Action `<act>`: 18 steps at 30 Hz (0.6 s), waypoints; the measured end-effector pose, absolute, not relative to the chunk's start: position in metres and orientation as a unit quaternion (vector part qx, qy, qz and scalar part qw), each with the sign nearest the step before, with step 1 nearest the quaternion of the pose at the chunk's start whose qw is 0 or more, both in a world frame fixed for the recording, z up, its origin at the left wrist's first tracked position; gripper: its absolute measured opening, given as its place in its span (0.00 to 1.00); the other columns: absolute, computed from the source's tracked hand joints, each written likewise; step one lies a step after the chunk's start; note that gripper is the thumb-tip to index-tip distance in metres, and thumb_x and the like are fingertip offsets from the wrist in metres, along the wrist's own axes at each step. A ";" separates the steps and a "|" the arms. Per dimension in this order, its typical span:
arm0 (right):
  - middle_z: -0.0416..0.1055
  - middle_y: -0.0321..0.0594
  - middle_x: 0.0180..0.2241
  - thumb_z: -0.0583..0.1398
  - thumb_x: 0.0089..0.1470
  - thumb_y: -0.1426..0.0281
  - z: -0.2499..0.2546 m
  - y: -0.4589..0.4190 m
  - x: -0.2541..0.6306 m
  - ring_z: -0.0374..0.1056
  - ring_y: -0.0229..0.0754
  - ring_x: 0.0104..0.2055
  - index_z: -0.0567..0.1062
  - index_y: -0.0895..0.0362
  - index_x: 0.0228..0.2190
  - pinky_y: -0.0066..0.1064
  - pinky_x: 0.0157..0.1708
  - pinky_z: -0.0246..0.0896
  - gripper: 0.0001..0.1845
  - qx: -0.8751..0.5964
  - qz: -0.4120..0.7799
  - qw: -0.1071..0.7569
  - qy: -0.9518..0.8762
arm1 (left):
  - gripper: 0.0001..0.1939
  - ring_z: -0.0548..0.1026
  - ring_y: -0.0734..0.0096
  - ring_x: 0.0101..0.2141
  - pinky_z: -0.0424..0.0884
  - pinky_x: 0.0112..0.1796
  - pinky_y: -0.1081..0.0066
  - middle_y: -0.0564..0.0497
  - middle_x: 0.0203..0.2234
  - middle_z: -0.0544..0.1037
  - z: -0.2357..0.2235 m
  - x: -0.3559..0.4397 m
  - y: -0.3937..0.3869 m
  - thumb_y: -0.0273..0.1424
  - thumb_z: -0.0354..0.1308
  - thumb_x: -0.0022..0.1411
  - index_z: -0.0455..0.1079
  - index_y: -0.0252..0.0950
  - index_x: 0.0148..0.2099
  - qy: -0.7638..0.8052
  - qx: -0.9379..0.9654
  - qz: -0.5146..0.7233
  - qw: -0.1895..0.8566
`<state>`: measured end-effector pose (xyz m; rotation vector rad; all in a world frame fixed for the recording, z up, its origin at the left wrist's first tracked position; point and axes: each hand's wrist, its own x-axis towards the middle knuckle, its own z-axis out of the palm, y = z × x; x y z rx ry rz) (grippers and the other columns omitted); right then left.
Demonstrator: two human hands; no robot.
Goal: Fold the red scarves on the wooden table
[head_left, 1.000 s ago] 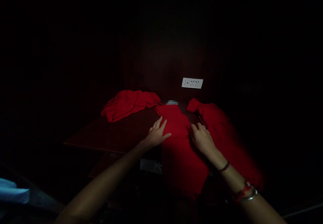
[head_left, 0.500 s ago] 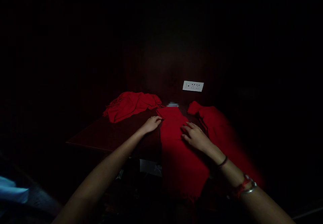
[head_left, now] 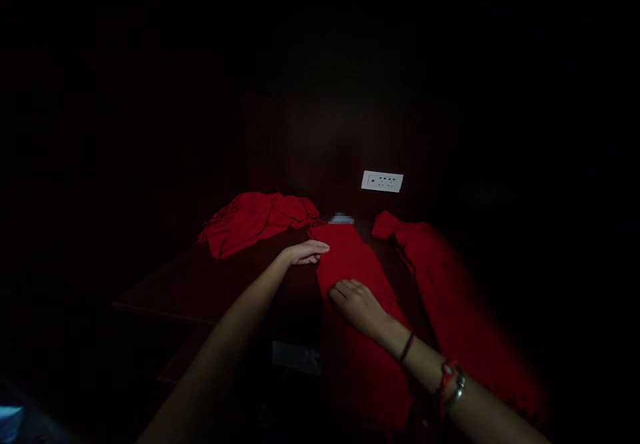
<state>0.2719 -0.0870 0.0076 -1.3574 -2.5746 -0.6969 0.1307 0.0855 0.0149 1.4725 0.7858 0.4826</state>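
A long red fringed scarf point(head_left: 350, 251) lies lengthwise on the dark table, its near end hanging over the front edge. At its left edge, my left hand point(head_left: 306, 252) has the cloth between its fingers, one on top and others lower. My right hand point(head_left: 357, 304) rests on the scarf's upper face nearer to me, fingers bent and tips touching the cloth; no gathered fabric shows in it. Dark and red bands and a silver bracelet circle my right wrist and forearm.
A crumpled red scarf point(head_left: 260, 221) lies at the back left of the table point(head_left: 175, 287). Another red scarf point(head_left: 445, 284) stretches along the right. A white socket plate point(head_left: 382, 181) is on the dark back wall. A pale sheet point(head_left: 296, 357) shows below the table edge.
My right hand has moved left and nearer across the middle scarf, its fingers drawing together. My left hand has slid slightly right onto the scarf's edge. The view has tilted up slightly.
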 end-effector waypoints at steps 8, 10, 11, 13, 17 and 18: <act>0.64 0.38 0.32 0.50 0.51 0.74 0.012 -0.085 0.254 0.57 0.39 0.34 0.67 0.55 0.35 0.31 0.32 0.50 0.09 -0.393 -0.242 0.045 -0.886 | 0.13 0.53 0.89 0.14 0.44 0.13 0.84 0.61 0.16 0.57 0.007 0.131 0.093 0.29 0.61 0.45 0.58 0.34 0.29 0.225 0.606 0.189 0.739; 0.63 0.38 0.29 0.51 0.51 0.74 0.012 -0.084 0.247 0.56 0.39 0.32 0.68 0.57 0.30 0.31 0.30 0.49 0.06 -0.373 -0.242 0.020 -0.895 | 0.13 0.51 0.90 0.12 0.43 0.13 0.85 0.62 0.15 0.56 0.006 0.130 0.093 0.29 0.60 0.45 0.57 0.34 0.29 0.213 0.615 0.190 0.734; 0.63 0.37 0.27 0.51 0.51 0.74 0.011 -0.084 0.246 0.56 0.38 0.32 0.68 0.57 0.28 0.31 0.30 0.49 0.06 -0.365 -0.240 0.016 -0.899 | 0.14 0.50 0.90 0.12 0.42 0.13 0.85 0.63 0.15 0.56 0.006 0.130 0.094 0.30 0.60 0.45 0.57 0.34 0.30 0.214 0.624 0.196 0.726; 0.63 0.37 0.27 0.50 0.51 0.74 0.012 -0.086 0.250 0.56 0.37 0.31 0.68 0.57 0.28 0.30 0.31 0.49 0.07 -0.357 -0.233 0.029 -0.904 | 0.14 0.50 0.90 0.12 0.42 0.13 0.85 0.63 0.16 0.56 0.006 0.129 0.094 0.31 0.60 0.45 0.57 0.34 0.32 0.217 0.653 0.216 0.693; 0.64 0.37 0.28 0.49 0.52 0.75 0.023 -0.093 0.271 0.56 0.36 0.32 0.68 0.56 0.32 0.29 0.33 0.48 0.09 -0.391 -0.216 0.099 -0.889 | 0.17 0.54 0.89 0.13 0.49 0.14 0.84 0.63 0.16 0.59 0.007 0.128 0.096 0.33 0.61 0.43 0.59 0.34 0.33 0.208 0.735 0.249 0.595; 0.64 0.37 0.29 0.49 0.52 0.75 0.027 -0.094 0.276 0.56 0.36 0.32 0.69 0.56 0.33 0.29 0.33 0.48 0.09 -0.401 -0.216 0.111 -0.883 | 0.17 0.56 0.88 0.13 0.50 0.15 0.83 0.63 0.15 0.60 0.007 0.128 0.097 0.33 0.61 0.42 0.59 0.34 0.33 0.207 0.752 0.249 0.575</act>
